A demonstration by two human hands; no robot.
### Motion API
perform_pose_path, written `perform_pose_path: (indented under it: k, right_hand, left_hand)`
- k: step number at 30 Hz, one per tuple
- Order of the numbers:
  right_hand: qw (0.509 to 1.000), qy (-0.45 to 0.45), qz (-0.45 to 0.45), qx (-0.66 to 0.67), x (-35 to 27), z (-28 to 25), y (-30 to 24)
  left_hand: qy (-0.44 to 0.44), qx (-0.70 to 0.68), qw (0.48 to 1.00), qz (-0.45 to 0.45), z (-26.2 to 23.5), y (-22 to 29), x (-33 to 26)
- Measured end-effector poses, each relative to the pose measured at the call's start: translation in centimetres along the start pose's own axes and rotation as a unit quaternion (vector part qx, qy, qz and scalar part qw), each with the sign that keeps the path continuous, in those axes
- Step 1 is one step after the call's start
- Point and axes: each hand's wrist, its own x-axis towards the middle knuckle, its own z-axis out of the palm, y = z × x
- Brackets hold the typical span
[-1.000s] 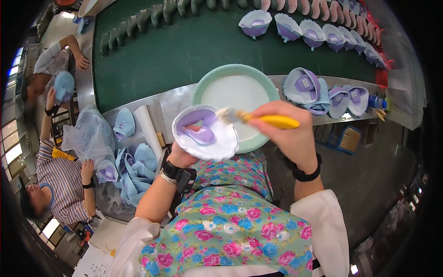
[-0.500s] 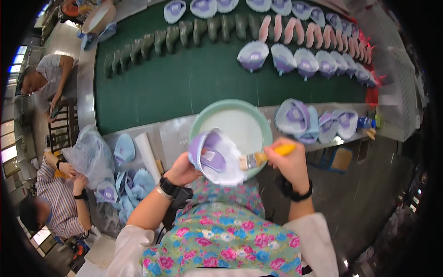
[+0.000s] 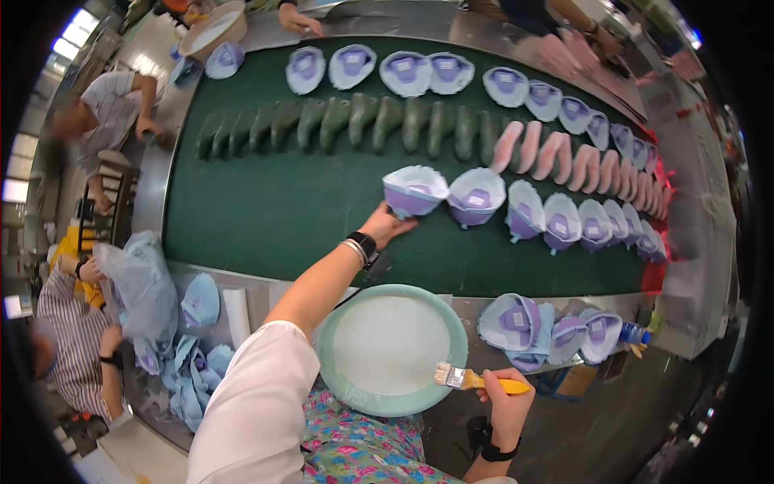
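My left hand [image 3: 389, 227] reaches out over the green belt [image 3: 266, 194], its fingers around the near end of a purple and pale-blue shoe upper [image 3: 414, 194]. That upper rests at the left end of a row of similar shoe uppers [image 3: 476, 198]. In my right hand [image 3: 506, 407] is a paintbrush [image 3: 484, 379] with a yellow handle, its pale bristles over the right rim of a green basin [image 3: 329, 355]. White liquid [image 3: 391, 339] lies in the basin.
Dark green foot-shaped lasts [image 3: 334, 125] and pink insoles [image 3: 555, 153] line the belt, with more uppers [image 3: 405, 73] behind. Uppers [image 3: 516, 321] also lie at right. Blue pieces [image 3: 193, 371] and a plastic bag [image 3: 145, 282] are at left, near two co-workers. Another hand [image 3: 300, 20] is beyond the belt.
My left hand has carried the upper from over the basin forward to the row on the belt. The brush has moved away from the upper, down and right. The view has shifted.
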Motion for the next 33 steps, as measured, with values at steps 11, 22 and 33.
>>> perform_pose_path:
  k: [11, 22, 33]
  right_hand:
    - [0.95, -0.028, -0.298, -0.087, -1.8, 5.8, -4.1]
    - [0.917, -0.187, -0.3, -0.184, -6.9, 17.4, -5.8]
    - [0.804, -0.312, -0.449, -0.234, -11.9, 19.7, -3.5]
  left_hand:
    - [0.477, 0.709, 0.502, 0.132, -24.9, 5.1, -32.0]
    - [0.342, 0.204, 0.901, 0.169, -30.1, 7.5, -35.1]
    - [-0.142, -0.179, 0.972, 0.059, -7.7, 4.3, -41.5]
